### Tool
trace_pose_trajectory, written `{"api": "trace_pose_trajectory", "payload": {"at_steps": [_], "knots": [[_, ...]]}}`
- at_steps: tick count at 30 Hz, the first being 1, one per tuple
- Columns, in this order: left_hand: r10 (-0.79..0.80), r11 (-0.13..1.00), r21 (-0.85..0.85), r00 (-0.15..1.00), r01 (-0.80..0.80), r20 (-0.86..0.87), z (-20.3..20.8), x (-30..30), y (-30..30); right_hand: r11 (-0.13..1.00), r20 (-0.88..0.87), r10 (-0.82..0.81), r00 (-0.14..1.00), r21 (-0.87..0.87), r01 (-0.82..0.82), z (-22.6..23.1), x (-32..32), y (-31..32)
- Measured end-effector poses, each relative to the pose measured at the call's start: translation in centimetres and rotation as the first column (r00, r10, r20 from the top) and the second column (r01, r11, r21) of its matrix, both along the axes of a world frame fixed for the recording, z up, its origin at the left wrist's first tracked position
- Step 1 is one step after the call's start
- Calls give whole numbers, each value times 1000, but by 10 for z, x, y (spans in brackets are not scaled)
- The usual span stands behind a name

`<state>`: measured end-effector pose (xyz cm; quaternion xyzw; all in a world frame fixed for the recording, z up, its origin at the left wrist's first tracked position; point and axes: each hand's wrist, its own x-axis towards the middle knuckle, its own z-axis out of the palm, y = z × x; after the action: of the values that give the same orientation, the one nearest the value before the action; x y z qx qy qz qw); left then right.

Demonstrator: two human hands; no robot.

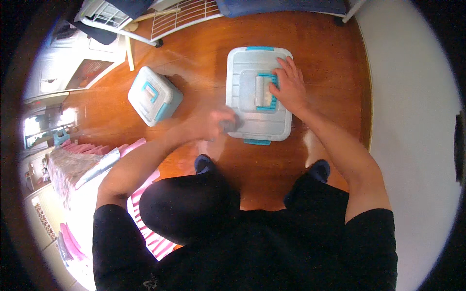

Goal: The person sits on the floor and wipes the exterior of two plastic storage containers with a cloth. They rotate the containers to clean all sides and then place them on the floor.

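Two plastic storage boxes sit on the glossy wooden floor point(204, 53), both pale grey-white with turquoise trim. The larger box point(258, 94) lies square in front of the crouching person, a rounded rectangle with a ribbed, moulded lid, one turquoise carry handle point(268, 91) at its middle and two turquoise latches, one on the far edge and one on the near edge. The right hand point(290, 86) lies flat on the lid, fingers spread and released, fingertips touching the handle and grasping nothing. The left hand point(216, 123) is at the box's near left corner, heavily blurred; something dark shows at the fingers, but I cannot tell whether that grip is clenched or loose. The smaller box point(155, 95) stands apart to the left, turned at an angle, with one turquoise handle on its lid. Beyond, by the far edge of the floor, there is one white wire rack point(182, 14). Pink striped fabric point(145, 228) lies at the left beside the person's knee.
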<state>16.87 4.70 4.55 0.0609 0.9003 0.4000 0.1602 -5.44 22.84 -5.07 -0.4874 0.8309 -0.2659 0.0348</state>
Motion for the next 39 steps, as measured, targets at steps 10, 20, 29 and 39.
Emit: {"api": "trace_pose_trajectory", "payload": {"at_steps": [10,20,29,39], "knots": [[427,120,808,764,-577,483,8,-111,-12,944,705,84,705,-282,170,78,8,-32],[497,511,359,609,-781,618,-73,-30,-50,988,293,156,943,-25,-155,49,-3,-46],[453,349,523,629,-778,632,-79,-18,-36,915,84,280,956,277,-292,44,11,-59],[430,337,517,617,-787,659,-104,-12,-41,975,71,222,972,-48,-219,25,33,-117]]}}
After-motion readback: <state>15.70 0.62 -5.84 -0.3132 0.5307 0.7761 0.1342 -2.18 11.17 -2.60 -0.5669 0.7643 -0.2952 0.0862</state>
